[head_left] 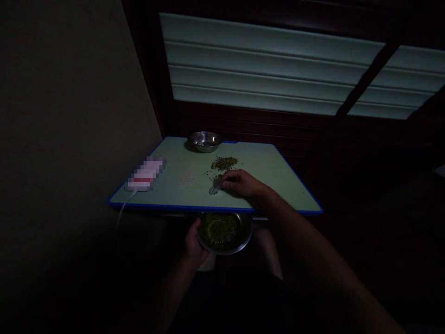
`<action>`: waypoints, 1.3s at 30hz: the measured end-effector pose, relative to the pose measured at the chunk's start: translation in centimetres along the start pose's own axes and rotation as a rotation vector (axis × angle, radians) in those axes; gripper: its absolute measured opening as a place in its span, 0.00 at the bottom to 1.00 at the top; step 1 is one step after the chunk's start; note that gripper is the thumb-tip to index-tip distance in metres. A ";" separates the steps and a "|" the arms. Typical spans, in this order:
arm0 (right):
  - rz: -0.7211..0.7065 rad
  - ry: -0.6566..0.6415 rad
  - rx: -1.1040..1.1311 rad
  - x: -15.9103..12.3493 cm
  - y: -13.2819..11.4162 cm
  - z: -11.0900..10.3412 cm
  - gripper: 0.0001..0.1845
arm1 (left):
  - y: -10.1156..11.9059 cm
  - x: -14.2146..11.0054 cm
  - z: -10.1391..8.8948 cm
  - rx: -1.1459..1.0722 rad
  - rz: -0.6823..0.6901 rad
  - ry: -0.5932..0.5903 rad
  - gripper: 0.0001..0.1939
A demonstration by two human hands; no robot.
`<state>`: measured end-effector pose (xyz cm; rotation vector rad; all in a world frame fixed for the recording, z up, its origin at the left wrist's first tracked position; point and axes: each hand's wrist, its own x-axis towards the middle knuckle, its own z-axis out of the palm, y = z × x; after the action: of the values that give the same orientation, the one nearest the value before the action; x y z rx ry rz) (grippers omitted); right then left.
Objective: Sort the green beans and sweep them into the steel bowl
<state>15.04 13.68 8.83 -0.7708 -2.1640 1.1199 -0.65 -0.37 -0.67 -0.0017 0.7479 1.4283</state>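
Note:
My left hand (195, 242) grips the left rim of a steel bowl (246, 239), held just below the table's front edge. Small green beans, like mung beans (219, 229), cover the bottom of that bowl. Over the tabletop, my right hand (239, 182) pinches a small, pale, spoon-like tool (216, 187), its tip down at the surface; the dim light hides its exact shape. Just beyond the fingers lies a loose pile of beans (224, 163), with a few strays scattered toward the hand.
A second steel bowl (205, 142) stands at the back of the pale, blue-edged table (271, 174). On the left lies a phone (146, 172) with a white cable (121, 211) hanging over the edge. A wall (83, 93) and a slatted panel (260, 65) border the table.

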 end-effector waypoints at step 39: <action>0.265 -0.009 -0.106 -2.9 -3.2 2.0 0.07 | -0.2 0.5 -1.2 -0.011 -0.041 -0.093 0.17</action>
<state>14.80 9.05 9.89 -1.1288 -2.1890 1.1444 -1.00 -0.46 -1.91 0.0408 0.6602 1.3837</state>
